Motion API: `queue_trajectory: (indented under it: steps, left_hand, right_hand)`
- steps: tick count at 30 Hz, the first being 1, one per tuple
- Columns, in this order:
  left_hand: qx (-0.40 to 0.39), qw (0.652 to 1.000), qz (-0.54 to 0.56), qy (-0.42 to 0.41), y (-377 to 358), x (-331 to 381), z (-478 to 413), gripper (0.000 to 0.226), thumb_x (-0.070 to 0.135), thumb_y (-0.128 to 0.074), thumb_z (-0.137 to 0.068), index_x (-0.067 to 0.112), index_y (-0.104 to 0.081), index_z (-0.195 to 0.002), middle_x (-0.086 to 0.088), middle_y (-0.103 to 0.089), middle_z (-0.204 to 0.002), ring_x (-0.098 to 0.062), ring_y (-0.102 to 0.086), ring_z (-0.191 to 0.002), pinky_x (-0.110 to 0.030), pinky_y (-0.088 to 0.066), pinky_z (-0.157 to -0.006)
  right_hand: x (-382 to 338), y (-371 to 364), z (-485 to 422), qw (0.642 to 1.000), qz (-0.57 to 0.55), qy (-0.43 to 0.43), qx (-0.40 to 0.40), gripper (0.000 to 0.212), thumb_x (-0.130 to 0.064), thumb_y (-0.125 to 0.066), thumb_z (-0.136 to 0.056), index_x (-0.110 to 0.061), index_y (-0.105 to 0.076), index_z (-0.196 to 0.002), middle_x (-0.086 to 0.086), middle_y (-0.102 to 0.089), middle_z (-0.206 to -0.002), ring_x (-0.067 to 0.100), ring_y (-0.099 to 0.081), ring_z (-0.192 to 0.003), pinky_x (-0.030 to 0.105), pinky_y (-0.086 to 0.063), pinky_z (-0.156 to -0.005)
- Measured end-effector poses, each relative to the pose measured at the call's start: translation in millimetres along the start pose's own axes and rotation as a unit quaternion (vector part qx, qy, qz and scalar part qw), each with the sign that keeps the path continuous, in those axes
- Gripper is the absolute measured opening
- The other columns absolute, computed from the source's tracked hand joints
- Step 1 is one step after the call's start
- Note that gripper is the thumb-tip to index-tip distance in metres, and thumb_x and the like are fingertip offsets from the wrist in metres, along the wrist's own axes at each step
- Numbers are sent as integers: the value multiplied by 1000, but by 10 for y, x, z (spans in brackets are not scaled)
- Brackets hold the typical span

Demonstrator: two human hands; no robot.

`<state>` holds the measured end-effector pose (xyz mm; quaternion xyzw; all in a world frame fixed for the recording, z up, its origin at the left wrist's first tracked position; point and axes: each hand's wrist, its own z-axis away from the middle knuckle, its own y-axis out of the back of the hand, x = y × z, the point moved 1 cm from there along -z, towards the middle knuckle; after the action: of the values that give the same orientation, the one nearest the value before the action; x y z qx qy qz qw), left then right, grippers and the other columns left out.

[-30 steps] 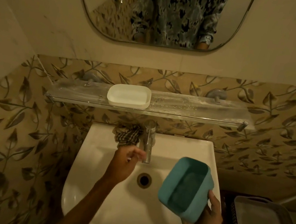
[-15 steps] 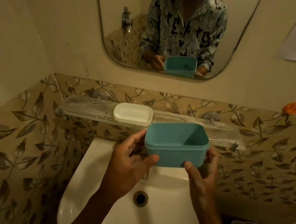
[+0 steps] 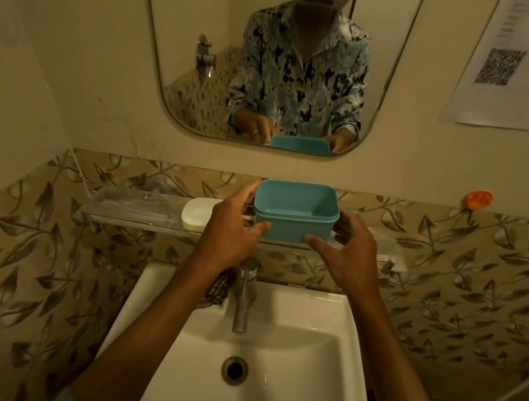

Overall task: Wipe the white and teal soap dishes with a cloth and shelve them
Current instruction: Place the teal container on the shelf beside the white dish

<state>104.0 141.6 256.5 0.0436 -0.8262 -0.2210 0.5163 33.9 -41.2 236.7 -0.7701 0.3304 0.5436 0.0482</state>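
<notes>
Dim, warm yellowish light; wide-angle edges bend, corners darken, perhaps slightly soft.

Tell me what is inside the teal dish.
The teal dish shows only its bare floor and far walls, with nothing in it. The front rim hides its near inner wall.

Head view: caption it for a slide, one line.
Left hand and right hand hold the teal soap dish at the glass shelf, right of the white soap dish; cloth on sink.
</notes>
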Motion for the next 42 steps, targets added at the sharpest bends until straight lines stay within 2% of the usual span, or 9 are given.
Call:
queue_trajectory:
  steps: [3,7,12,20,25,31,35,37,42]
  left_hand:
    - [11,995,-102,-9,-18,-50,-59,58,13,-72,-78,20,-51,-131,2,-61,-121,-14,-56,-109,-32,-49,-91]
    - [19,986,-164,-1,-22,-108,-55,47,18,-71,-79,19,-57,-125,-3,-60,-124,-21,-51,-116,-40,-41,-100]
    - [-2,976,-218,12,-11,-179,-37,42,23,-68,-82,24,-57,-122,-1,-55,-131,-21,-39,-125,-41,-30,-100]
    - [-11,967,-256,14,-50,-250,-29,35,27,-65,-83,25,-59,-117,-1,-58,-125,-21,-39,-122,-38,-24,-90]
    - [0,968,-252,10,-64,-275,-5,34,28,-64,-83,26,-58,-117,0,-58,-126,-21,-39,-122,-33,-18,-85]
    - [23,969,-247,-10,7,-192,79,56,24,-66,-82,30,-44,-133,0,-53,-131,-22,-42,-121,-43,-31,-94]
    - [146,971,-173,-73,89,-462,539,30,13,-61,-85,27,-55,-111,8,-57,-106,-10,-51,-99,-19,-40,-84]
    - [145,974,-167,-38,45,-794,788,23,6,-61,-84,23,-59,-100,6,-59,-95,-11,-55,-88,-16,-41,-75]
    - [79,972,-184,119,-108,-1651,1068,19,-2,-61,-80,12,-64,-92,-2,-64,-89,-22,-61,-84,-41,-54,-75]
  right_hand:
    - [33,-35,-104,999,42,10,-12,58,-13,-83,-70,-14,-60,-123,-14,-60,-107,-7,-57,-92,-1,-43,-74]
    - [87,-69,-185,996,82,0,-35,56,-17,-83,-71,-13,-62,-123,-3,-68,-112,5,-61,-96,-1,-40,-69]
    - [144,-91,-142,993,112,3,-48,55,-17,-83,-71,-13,-63,-123,0,-70,-112,-20,-50,-78,-5,-38,-63]
    - [191,-72,-110,988,144,-9,-60,47,-25,-83,-71,-17,-69,-115,0,-73,-104,-14,-51,-75,20,-45,-71]
    - [193,-65,-109,986,151,-31,-57,45,-27,-83,-72,-17,-69,-114,-1,-72,-102,-1,-55,-81,51,-50,-90]
    - [214,-60,-19,982,185,-41,-21,57,-32,-82,-73,-13,-62,-123,6,-67,-116,22,-57,-109,52,-45,-97]
    - [237,-32,331,983,155,42,87,49,-22,-81,-75,-12,-61,-119,4,-65,-110,18,-53,-105,35,-44,-90]
    - [326,-51,555,982,150,70,92,42,-13,-80,-75,-11,-62,-114,2,-64,-105,18,-55,-101,35,-46,-87]
    - [665,-182,1113,992,125,1,28,37,-8,-80,-74,-19,-63,-105,-9,-61,-96,13,-56,-92,47,-50,-82]
